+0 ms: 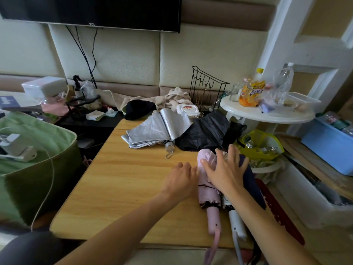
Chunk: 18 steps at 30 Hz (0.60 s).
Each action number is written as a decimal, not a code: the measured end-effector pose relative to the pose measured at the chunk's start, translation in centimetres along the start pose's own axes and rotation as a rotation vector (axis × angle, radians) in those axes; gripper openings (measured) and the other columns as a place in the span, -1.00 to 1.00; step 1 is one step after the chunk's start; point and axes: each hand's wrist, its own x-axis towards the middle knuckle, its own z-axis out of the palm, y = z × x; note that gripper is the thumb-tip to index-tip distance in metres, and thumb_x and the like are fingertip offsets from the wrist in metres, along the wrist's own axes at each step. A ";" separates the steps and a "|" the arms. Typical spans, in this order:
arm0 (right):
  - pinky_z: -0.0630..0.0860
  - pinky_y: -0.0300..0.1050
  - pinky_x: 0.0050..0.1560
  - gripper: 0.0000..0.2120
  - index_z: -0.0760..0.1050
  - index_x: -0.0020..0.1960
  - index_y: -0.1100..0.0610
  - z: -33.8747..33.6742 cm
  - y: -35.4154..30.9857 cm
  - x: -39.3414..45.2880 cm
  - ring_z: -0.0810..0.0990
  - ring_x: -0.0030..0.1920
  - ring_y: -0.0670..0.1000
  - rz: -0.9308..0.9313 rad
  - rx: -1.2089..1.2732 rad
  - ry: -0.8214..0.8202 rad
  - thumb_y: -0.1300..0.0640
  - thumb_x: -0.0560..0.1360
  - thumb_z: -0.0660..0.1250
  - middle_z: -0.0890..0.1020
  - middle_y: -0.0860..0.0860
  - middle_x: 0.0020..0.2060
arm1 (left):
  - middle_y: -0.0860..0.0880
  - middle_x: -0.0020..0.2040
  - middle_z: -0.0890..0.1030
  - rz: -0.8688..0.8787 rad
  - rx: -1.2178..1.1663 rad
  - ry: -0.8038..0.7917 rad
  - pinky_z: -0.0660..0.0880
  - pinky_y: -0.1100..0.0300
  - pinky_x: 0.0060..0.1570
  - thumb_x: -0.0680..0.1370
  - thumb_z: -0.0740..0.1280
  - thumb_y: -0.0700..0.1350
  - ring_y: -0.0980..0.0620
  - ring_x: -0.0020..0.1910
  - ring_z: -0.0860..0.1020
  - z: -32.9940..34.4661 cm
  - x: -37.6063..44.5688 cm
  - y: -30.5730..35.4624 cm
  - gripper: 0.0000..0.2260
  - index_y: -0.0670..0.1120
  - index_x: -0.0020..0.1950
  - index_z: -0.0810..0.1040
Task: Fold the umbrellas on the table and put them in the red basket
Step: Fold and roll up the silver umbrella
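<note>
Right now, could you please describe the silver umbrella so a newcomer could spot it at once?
Start at the wooden table and look to its far edge. The silver umbrella lies there loosely collapsed, left of the black umbrella. Only it has shiny metallic fabric and a round ribbed silver handle with a wrist loop.

Folded pink umbrella (208, 190) lying beside unfolded silver umbrella (156, 131).

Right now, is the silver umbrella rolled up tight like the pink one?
No, the silver umbrella lies loose and spread on the table, while the pink umbrella is rolled up.
</note>
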 end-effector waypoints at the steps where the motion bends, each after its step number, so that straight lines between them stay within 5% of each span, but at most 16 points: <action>1: 0.06 0.39 0.51 -0.45 0.50 0.40 0.10 0.1 -0.7 0.3 0.20 0.59 0.28 -0.083 0.013 0.038 -0.26 0.59 0.30 0.30 0.25 0.55 | -0.15 0.10 0.55 -0.036 0.013 0.019 0.45 -0.03 0.03 0.70 0.16 -0.02 -0.17 0.08 0.50 -0.9 0.2 -1.2 -0.75 -0.15 0.13 0.54; 4: 0.47 0.10 0.27 -0.71 0.61 0.19 0.14 0.1 -3.7 1.6 0.54 0.30 0.16 -0.253 0.059 -0.008 -0.03 0.61 0.34 0.56 0.11 0.30 | -0.09 0.22 0.51 -0.086 0.196 0.027 0.48 -0.03 0.13 0.63 0.22 -0.04 -0.13 0.24 0.48 -3.6 0.9 -5.2 -0.75 -0.10 0.25 0.53; 7: 0.50 -0.04 0.01 -0.80 0.60 0.14 0.06 0.2 -7.5 3.1 0.59 0.12 0.07 -0.327 0.086 -0.082 0.03 0.63 0.26 0.60 0.01 0.15 | -0.04 0.40 0.41 -0.141 0.368 0.017 0.37 -0.02 0.32 0.63 0.20 0.04 -0.08 0.40 0.40 -5.7 1.3 -9.1 -0.64 -0.04 0.39 0.44; 10: 0.49 -0.03 0.00 -0.77 0.56 0.22 0.07 1.5 -11.4 5.1 0.57 0.20 0.13 -0.266 0.176 -0.209 0.03 0.64 0.25 0.59 0.06 0.17 | 0.00 0.46 0.38 -0.176 0.366 0.036 0.22 -0.02 0.43 0.55 -0.08 0.24 -0.03 0.48 0.34 -6.5 0.7 -12.3 -0.42 0.03 0.42 0.43; 15: 0.49 0.07 0.05 -0.32 0.23 0.49 0.10 4.9 -15.0 8.4 0.49 0.32 0.24 -0.081 0.246 -0.282 -0.28 0.57 0.32 0.47 0.16 0.33 | 0.02 0.46 0.40 -0.141 0.338 0.038 0.20 -0.07 0.46 0.49 -0.18 0.26 -0.04 0.54 0.31 -6.3 0.9 -14.3 -0.30 0.06 0.46 0.44; 18: 0.50 0.08 0.09 -0.11 0.05 0.60 0.08 6.2 -16.2 9.9 0.44 0.37 0.26 0.011 0.265 -0.318 -0.28 0.50 0.41 0.39 0.20 0.40 | 0.07 0.52 0.28 -0.203 0.322 -0.028 0.08 0.02 0.49 0.57 -0.06 0.24 0.03 0.57 0.20 -7.0 1.4 -13.8 -0.44 0.12 0.51 0.33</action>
